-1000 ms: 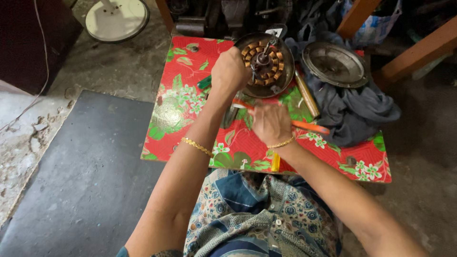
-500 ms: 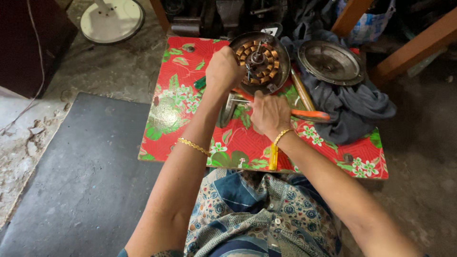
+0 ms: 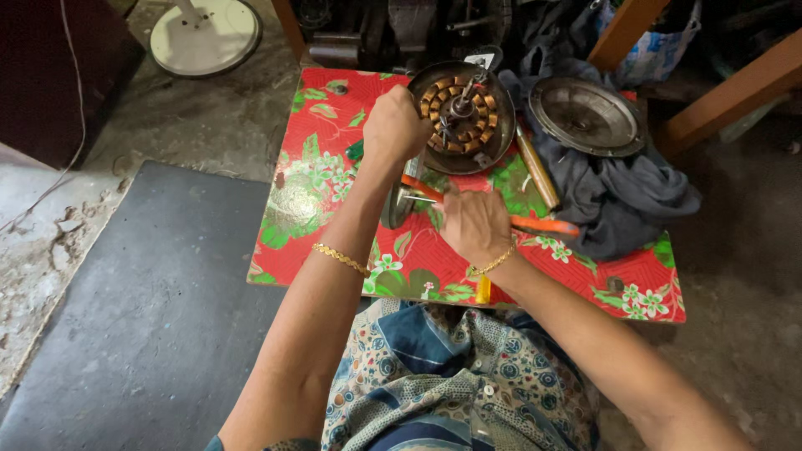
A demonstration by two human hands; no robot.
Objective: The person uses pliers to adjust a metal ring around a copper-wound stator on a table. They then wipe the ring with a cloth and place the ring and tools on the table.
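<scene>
Fingers of the right hand (image 3: 474,227) close around an orange-handled tool (image 3: 535,224) lying across the red floral-covered counter (image 3: 317,192). Farther off, the left hand (image 3: 394,127) grips the rim of a round metal motor housing with copper windings (image 3: 461,117), apparently steadying it. Beyond, a round metal cover (image 3: 585,115) rests on grey cloth (image 3: 622,196).
</scene>
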